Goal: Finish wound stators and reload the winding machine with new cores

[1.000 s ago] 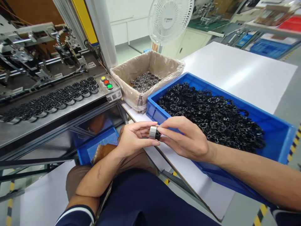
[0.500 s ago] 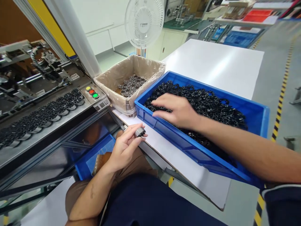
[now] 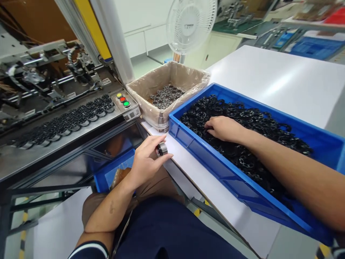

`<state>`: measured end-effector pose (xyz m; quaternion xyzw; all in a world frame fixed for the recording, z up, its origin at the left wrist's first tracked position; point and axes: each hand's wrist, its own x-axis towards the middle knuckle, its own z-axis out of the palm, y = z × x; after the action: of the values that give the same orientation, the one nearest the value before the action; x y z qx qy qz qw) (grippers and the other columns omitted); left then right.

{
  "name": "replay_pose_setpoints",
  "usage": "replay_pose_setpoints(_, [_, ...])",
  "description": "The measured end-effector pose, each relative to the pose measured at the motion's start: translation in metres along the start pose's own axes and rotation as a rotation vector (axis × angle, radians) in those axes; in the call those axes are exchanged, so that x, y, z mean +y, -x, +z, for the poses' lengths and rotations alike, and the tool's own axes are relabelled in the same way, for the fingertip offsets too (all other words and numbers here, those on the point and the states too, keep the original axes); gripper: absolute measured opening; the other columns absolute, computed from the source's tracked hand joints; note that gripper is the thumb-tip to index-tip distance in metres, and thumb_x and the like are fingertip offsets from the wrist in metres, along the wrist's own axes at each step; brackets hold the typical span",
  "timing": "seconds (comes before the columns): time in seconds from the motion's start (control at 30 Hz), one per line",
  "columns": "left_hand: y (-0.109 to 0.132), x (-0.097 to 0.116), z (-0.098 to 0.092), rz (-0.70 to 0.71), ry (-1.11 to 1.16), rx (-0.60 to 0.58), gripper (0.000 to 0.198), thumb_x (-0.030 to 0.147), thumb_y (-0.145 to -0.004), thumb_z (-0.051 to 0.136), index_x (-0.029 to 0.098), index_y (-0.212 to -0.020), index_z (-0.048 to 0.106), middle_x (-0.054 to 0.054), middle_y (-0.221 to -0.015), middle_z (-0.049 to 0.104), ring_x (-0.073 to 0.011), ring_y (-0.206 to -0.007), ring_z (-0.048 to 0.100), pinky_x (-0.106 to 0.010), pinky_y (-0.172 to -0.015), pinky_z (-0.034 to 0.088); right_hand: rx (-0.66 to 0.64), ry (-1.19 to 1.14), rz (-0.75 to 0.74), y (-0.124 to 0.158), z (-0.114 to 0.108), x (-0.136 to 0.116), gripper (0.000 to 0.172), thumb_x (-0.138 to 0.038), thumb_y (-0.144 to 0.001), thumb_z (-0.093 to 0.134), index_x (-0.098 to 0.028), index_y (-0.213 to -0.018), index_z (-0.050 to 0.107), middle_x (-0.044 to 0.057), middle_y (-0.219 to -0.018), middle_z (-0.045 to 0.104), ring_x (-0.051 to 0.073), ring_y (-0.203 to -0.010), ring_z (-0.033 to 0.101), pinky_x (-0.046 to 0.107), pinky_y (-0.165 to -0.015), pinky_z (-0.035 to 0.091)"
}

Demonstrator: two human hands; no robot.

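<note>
My left hand [image 3: 148, 157], over my lap by the table edge, grips a short metal ring [image 3: 162, 149] between thumb and fingers. Black plastic shows at the ring's near end. Inside the blue crate [image 3: 205, 154], my right hand [image 3: 224, 128] is down among many loose black plastic ring parts [image 3: 246, 162]. Its fingers are curled in toward the thumb, and their tips are partly hidden among the parts, so what they pinch is unclear.
Behind the left hand, a plastic-lined box [image 3: 145, 86] holds metal rings [image 3: 168, 96]. At left, assembled rings [image 3: 81, 117] line a machine's ledge beside a button panel [image 3: 126, 104]. A white fan [image 3: 188, 27] stands behind; a white table [image 3: 269, 68] supports the crate.
My right hand has lowered from above the crate into the black parts, and its fingers have curled. My left hand has turned the metal ring. The view has swung left.
</note>
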<state>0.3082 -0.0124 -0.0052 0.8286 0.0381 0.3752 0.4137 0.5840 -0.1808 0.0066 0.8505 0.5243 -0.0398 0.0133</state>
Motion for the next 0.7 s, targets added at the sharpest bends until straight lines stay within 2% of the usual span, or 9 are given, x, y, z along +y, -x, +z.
replay_pose_setpoints(0.07, [-0.001, 0.001, -0.005, 0.048, -0.019, 0.008, 0.045, 0.033, -0.083, 0.079, 0.020, -0.125, 0.069, -0.009, -0.113, 0.076, -0.0178, -0.101, 0.071, -0.027, -0.082, 0.059, 0.062, 0.021, 0.000, 0.001, -0.005, 0.002, 0.020, -0.013, -0.087, 0.058, -0.014, -0.094, 0.077, 0.014, -0.096, 0.073, 0.022, -0.080, 0.069, 0.031, -0.070, 0.053])
replay_pose_setpoints(0.13, [-0.001, 0.002, -0.008, 0.053, -0.002, 0.001, 0.044, 0.032, -0.085, 0.077, 0.020, -0.127, 0.067, -0.009, -0.119, 0.076, -0.0180, -0.106, 0.072, -0.027, -0.089, 0.058, 0.185, 0.008, -0.006, 0.006, -0.013, -0.005, 0.018, -0.013, -0.089, 0.058, -0.014, -0.094, 0.076, 0.015, -0.097, 0.072, 0.024, -0.080, 0.068, 0.036, -0.072, 0.056])
replay_pose_setpoints(0.2, [0.000, 0.003, -0.009, 0.022, 0.057, -0.021, 0.045, 0.032, -0.087, 0.074, 0.020, -0.130, 0.066, -0.009, -0.121, 0.075, -0.0173, -0.105, 0.072, -0.026, -0.090, 0.058, 0.399, -0.124, -0.070, 0.017, -0.023, -0.025, 0.012, -0.016, -0.090, 0.062, -0.018, -0.093, 0.073, 0.012, -0.098, 0.070, 0.022, -0.075, 0.067, 0.038, -0.072, 0.058])
replay_pose_setpoints(0.27, [0.001, 0.005, -0.007, -0.045, 0.155, -0.057, 0.046, 0.033, -0.089, 0.073, 0.020, -0.132, 0.064, -0.010, -0.122, 0.075, -0.0165, -0.102, 0.073, -0.026, -0.089, 0.058, 0.607, -0.334, -0.206, 0.033, -0.034, -0.054, 0.002, -0.021, -0.090, 0.068, -0.022, -0.092, 0.069, 0.008, -0.097, 0.068, 0.018, -0.070, 0.064, 0.035, -0.066, 0.059])
replay_pose_setpoints(0.3, [0.002, 0.006, -0.005, -0.091, 0.216, -0.079, 0.047, 0.033, -0.089, 0.072, 0.021, -0.133, 0.063, -0.010, -0.122, 0.075, -0.0160, -0.099, 0.073, -0.026, -0.089, 0.059, 0.664, -0.420, -0.284, 0.042, -0.039, -0.070, 0.004, -0.023, -0.089, 0.071, -0.023, -0.089, 0.067, 0.007, -0.094, 0.067, 0.017, -0.069, 0.064, 0.034, -0.063, 0.058])
replay_pose_setpoints(0.4, [0.003, 0.013, 0.004, -0.230, 0.470, -0.141, 0.050, 0.035, -0.086, 0.075, 0.022, -0.133, 0.064, -0.011, -0.124, 0.074, -0.0158, -0.092, 0.075, -0.028, -0.084, 0.061, 0.681, -0.562, -0.490, 0.062, -0.043, -0.111, 0.014, -0.020, -0.088, 0.073, -0.022, -0.086, 0.060, 0.003, -0.081, 0.064, 0.015, -0.071, 0.064, 0.029, -0.061, 0.057])
replay_pose_setpoints(0.47, [0.002, 0.017, 0.011, -0.308, 0.651, -0.159, 0.051, 0.036, -0.080, 0.081, 0.022, -0.127, 0.068, -0.011, -0.121, 0.075, -0.0183, -0.094, 0.076, -0.030, -0.083, 0.063, 0.671, -0.598, -0.568, 0.068, -0.039, -0.125, 0.014, -0.016, -0.090, 0.070, -0.021, -0.088, 0.058, 0.002, -0.079, 0.064, 0.015, -0.073, 0.065, 0.027, -0.062, 0.057])
replay_pose_setpoints(0.6, [0.000, 0.023, 0.022, -0.397, 0.797, -0.133, 0.052, 0.032, -0.067, 0.091, 0.020, -0.116, 0.075, -0.009, -0.110, 0.079, -0.0220, -0.096, 0.077, -0.032, -0.086, 0.064, 0.722, -0.565, -0.623, 0.067, -0.028, -0.126, 0.010, -0.013, -0.093, 0.065, -0.019, -0.091, 0.057, 0.003, -0.081, 0.066, 0.014, -0.076, 0.066, 0.026, -0.063, 0.057])
replay_pose_setpoints(0.7, [-0.002, 0.025, 0.024, -0.356, 0.769, -0.089, 0.050, 0.025, -0.066, 0.091, 0.021, -0.113, 0.076, -0.007, -0.105, 0.080, -0.0196, -0.093, 0.077, -0.028, -0.085, 0.064, 0.740, -0.501, -0.658, 0.067, -0.027, -0.122, 0.008, -0.012, -0.093, 0.064, -0.017, -0.094, 0.058, 0.005, -0.084, 0.067, 0.014, -0.078, 0.067, 0.025, -0.064, 0.059])
